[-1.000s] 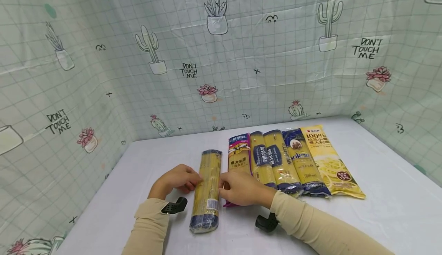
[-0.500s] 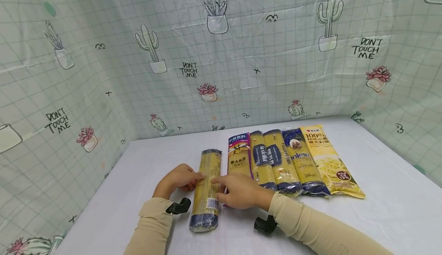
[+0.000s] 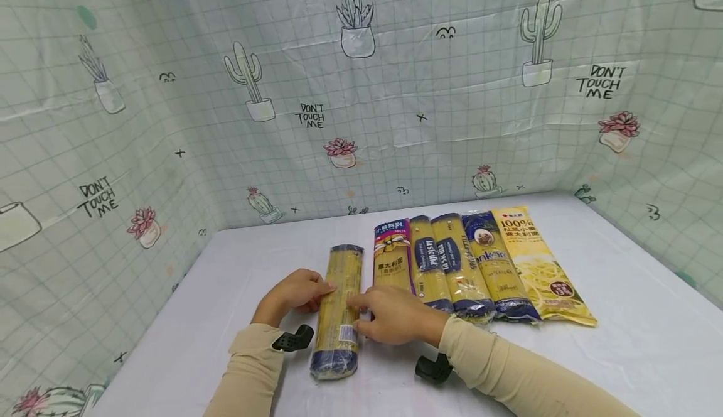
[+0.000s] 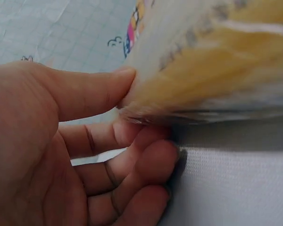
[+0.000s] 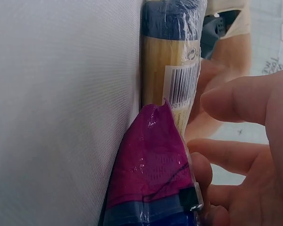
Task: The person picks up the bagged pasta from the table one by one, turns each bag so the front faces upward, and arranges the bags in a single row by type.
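A clear-wrapped pack of spaghetti (image 3: 334, 323) with dark blue ends and a barcode lies lengthwise on the white table. My left hand (image 3: 298, 289) pinches its left edge; in the left wrist view the thumb (image 4: 125, 84) presses the wrapper from above and the curled fingers (image 4: 155, 160) sit below. On the opposite side, my right hand (image 3: 392, 313) lays its index fingertip on the wrapper, with the thumb near the barcode. Its fingers look loosely bent in the right wrist view. Partly behind that hand lies a purple pasta packet (image 3: 391, 260).
To the right lie two more blue-labelled spaghetti packs (image 3: 428, 260), side by side, a navy-ended pack (image 3: 499, 272) and a yellow noodle bag (image 3: 545, 266). A cactus-print sheet (image 3: 395, 90) walls the back and sides of the table (image 3: 248, 241).
Both hands have shifted slightly: the left thumb has come onto the wrapper, and the right index finger has moved from the side up onto the pack. The pack stays nearly in place.
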A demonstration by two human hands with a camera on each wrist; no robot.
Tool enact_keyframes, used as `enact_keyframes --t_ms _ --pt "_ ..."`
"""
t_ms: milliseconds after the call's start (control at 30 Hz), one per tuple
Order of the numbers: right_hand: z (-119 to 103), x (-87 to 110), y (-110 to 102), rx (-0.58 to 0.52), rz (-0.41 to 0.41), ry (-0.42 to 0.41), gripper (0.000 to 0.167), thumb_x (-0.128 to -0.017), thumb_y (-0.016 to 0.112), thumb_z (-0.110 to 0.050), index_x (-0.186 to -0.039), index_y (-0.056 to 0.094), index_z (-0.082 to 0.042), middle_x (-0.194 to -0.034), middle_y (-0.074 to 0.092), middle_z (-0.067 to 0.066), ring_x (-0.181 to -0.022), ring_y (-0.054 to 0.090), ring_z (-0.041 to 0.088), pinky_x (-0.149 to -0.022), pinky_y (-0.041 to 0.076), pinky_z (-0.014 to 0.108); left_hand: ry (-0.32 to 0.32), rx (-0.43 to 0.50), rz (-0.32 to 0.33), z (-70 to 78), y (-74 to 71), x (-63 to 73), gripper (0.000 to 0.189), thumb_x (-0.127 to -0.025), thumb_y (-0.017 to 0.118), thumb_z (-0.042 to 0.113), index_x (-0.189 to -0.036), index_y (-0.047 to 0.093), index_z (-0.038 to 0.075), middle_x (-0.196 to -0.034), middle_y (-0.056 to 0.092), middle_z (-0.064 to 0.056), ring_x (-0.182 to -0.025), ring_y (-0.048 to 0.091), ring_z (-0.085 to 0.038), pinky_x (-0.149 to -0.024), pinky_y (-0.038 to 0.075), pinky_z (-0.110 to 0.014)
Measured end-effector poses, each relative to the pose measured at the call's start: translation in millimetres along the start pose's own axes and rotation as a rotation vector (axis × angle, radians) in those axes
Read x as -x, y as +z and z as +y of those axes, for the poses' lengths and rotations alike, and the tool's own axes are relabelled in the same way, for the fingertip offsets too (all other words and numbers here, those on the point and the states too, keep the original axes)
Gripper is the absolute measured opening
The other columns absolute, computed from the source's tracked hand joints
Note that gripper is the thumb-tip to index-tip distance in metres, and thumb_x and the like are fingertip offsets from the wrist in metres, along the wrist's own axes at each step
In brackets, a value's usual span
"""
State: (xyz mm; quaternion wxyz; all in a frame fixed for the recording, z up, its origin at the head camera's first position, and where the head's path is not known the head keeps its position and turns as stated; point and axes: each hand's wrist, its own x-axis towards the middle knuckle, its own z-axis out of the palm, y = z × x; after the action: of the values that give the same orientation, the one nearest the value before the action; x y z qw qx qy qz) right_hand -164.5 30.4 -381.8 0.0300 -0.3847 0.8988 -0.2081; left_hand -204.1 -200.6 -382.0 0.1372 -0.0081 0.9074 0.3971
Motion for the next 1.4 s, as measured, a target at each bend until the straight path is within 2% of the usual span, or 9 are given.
enact_keyframes --t_ms 167,467,633,900,1067,1200,1300,1400 --pt "1.6 0.1 -1.6 -0.042 0.002 0.011 0.045 -0.094 0.066 -0.033 -0.135 0.065 -0.015 -0.112 0.071 -0.002 -0.083 0.058 0.006 -0.070 0.049 0.027 0.039 0.089 -0.037 -2.8 0.4 -4.8 0.024 -0.099 0.063 0.021 -0.081 0.062 0.005 -0.073 0.064 -0.005 -0.064 0.060 -0.015 -0.058 0.048 -0.027" --pt "3.2 -0.8 -0.3 -0.086 -0.006 0.044 0.045 -0.094 0.067 -0.032 -0.134 0.066 -0.013 -0.105 0.070 -0.006 -0.074 0.056 0.005 -0.063 0.047 0.026 0.076 0.153 -0.074 -4.8 -0.5 -5.3 0.021 -0.099 0.061 0.020 -0.084 0.062 0.004 -0.076 0.066 -0.005 -0.065 0.061 -0.015 -0.061 0.054 -0.029" --pt "2.4 -0.4 0.9 -0.068 0.008 0.041 0.044 -0.093 0.067 -0.032 -0.132 0.067 -0.011 -0.101 0.070 -0.007 -0.077 0.056 0.005 -0.067 0.047 0.026 0.100 0.212 -0.101 -4.1 -1.3 -3.6 0.020 -0.100 0.058 0.018 -0.088 0.061 0.002 -0.082 0.071 -0.008 -0.070 0.065 -0.016 -0.063 0.056 -0.031" --pt "2.9 -0.5 2.1 -0.034 0.025 0.031 0.043 -0.093 0.067 -0.034 -0.130 0.068 -0.012 -0.107 0.072 -0.006 -0.084 0.058 0.004 -0.075 0.050 0.029 0.113 0.341 -0.147 -5.5 -2.6 -7.7 0.015 -0.098 0.056 0.012 -0.086 0.057 0.003 -0.083 0.071 -0.009 -0.072 0.066 -0.017 -0.063 0.055 -0.030" --pt "3.2 -1.3 0.5 -0.048 0.021 0.037 0.044 -0.094 0.067 -0.033 -0.131 0.067 -0.011 -0.100 0.070 -0.008 -0.079 0.057 0.005 -0.069 0.048 0.026 0.094 0.409 -0.174 -4.2 -6.0 -7.5 0.014 -0.097 0.057 0.011 -0.086 0.057 0.004 -0.083 0.068 -0.007 -0.070 0.063 -0.014 -0.061 0.052 -0.026" --pt "3.4 -1.8 0.2 -0.050 0.016 0.051 0.046 -0.094 0.066 -0.033 -0.134 0.066 -0.011 -0.089 0.065 -0.010 -0.075 0.056 0.005 -0.065 0.046 0.026 0.060 0.440 -0.145 -3.0 -4.7 -7.3 0.010 -0.096 0.060 0.010 -0.089 0.059 0.003 -0.083 0.069 -0.007 -0.069 0.064 -0.013 -0.060 0.052 -0.025" --pt "3.8 -1.6 1.0 -0.056 0.016 0.060 0.047 -0.094 0.066 -0.033 -0.135 0.065 -0.011 -0.083 0.062 -0.012 -0.072 0.055 0.005 -0.064 0.046 0.026 0.032 0.463 -0.114 -2.6 -1.7 -8.3 0.013 -0.094 0.063 0.010 -0.099 0.058 -0.001 -0.085 0.069 -0.008 -0.069 0.065 -0.014 -0.059 0.053 -0.025" --pt "3.9 -1.3 1.6 -0.072 0.011 0.069 0.047 -0.094 0.066 -0.033 -0.135 0.064 -0.010 -0.079 0.061 -0.012 -0.068 0.054 0.005 -0.062 0.045 0.026 -0.002 0.482 -0.088 -1.1 0.7 -8.7 0.028 -0.095 0.065 0.014 -0.112 0.056 -0.005 -0.088 0.065 -0.008 -0.070 0.064 -0.014 -0.060 0.053 -0.025"
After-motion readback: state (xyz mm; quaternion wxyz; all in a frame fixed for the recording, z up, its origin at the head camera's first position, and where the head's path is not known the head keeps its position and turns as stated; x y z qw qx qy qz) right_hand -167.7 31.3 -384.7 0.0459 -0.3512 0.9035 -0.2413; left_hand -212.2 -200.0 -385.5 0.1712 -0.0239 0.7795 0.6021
